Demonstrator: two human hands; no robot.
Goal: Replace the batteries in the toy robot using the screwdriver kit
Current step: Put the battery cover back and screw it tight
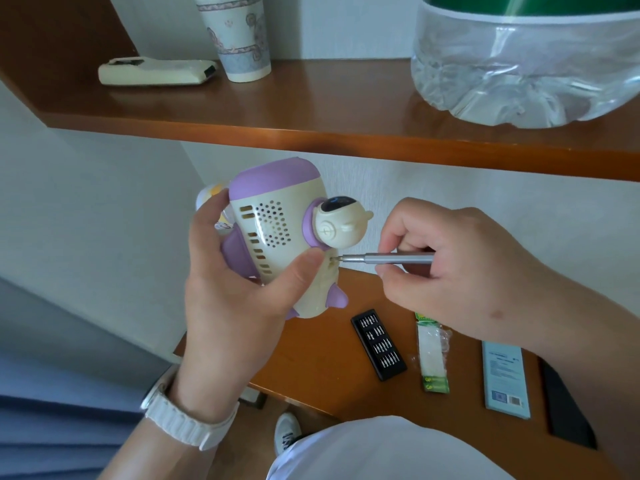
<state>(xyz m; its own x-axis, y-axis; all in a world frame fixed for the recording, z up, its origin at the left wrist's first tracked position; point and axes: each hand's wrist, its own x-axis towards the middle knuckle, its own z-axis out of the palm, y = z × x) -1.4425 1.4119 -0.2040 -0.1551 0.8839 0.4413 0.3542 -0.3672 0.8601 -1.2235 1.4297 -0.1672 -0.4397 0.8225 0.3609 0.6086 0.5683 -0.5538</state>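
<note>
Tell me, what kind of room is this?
Probably a room at home: a wooden desk, a shelf holding a remote control and a patterned cup, and a big water jug.

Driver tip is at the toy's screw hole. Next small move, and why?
Probably turn the screwdriver counterclockwise with the right hand: its tip sits in the screw hole on the toy robot, which the left hand grips, so loosening can begin.

Soft, bright, even light with weak shadows. Glare lies on the plastic bottle point(519, 74) and the shelf point(311, 109). Lines bend near the borders.
</note>
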